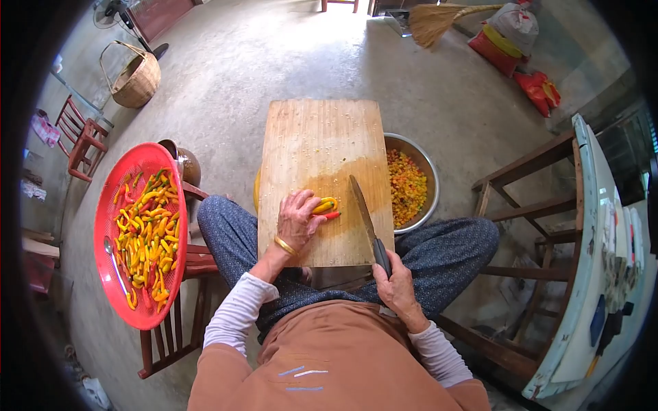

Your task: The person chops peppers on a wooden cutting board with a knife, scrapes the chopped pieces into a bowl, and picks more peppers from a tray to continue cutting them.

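Observation:
A wooden cutting board (pixel 322 137) lies in front of me, with a damp dark patch and small pale seeds on it. My left hand (pixel 296 220) rests on the board, fingers curled over a few chili peppers (pixel 329 205), yellow and red, whose ends stick out to the right. In my right hand (pixel 396 281) is the black handle of a kitchen knife (pixel 364 211). Its blade lies along the board's right part, pointing away from me and apart from the peppers. Right of the board, a metal bowl (pixel 432 171) holds chopped peppers (pixel 407 185), partly hidden by the board.
On my left, a red plastic tray (pixel 110 185) with whole peppers and a spoon (pixel 118 264) rests on a wooden chair (pixel 171 342). A brown jar (pixel 186 164) stands behind it. A wicker basket (pixel 136 81), broom (pixel 439 24) and sacks (pixel 504 41) lie farther off. A wooden frame (pixel 541 164) stands right.

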A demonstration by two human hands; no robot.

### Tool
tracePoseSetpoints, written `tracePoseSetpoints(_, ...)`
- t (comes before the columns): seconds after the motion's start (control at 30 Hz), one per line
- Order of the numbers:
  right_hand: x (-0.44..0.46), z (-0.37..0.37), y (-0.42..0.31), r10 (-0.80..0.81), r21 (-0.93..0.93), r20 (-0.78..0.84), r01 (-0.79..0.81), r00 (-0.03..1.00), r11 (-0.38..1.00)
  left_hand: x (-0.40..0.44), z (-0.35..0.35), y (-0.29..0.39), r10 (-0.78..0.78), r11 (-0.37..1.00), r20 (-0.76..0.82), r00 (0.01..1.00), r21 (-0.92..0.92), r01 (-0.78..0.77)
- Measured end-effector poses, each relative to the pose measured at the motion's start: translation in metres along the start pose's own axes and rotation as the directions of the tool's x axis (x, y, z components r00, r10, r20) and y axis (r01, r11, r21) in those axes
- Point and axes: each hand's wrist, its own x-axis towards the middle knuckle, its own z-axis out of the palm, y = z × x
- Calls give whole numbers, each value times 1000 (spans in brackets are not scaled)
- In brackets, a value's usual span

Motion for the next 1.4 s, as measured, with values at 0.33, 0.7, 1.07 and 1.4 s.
tracePoseSetpoints(0.33,8,7,-12,10,62,83,-15,997,998,4,23,0,73,984,6,997,-166,-71)
tracePoseSetpoints(0.7,15,-1,-16,-96,-220,102,117,990,969,-3,33,24,66,997,-169,983,-18,-70)
tracePoseSetpoints(1.07,17,10,-30,-48,-525,204,151,978,837,0,32,21,79,995,-106,991,-56,-86)
tracePoseSetpoints(1.4,58,38,-15,-104,-425,139,154,985,892,0,32,22,36,991,-100,994,-128,-49)
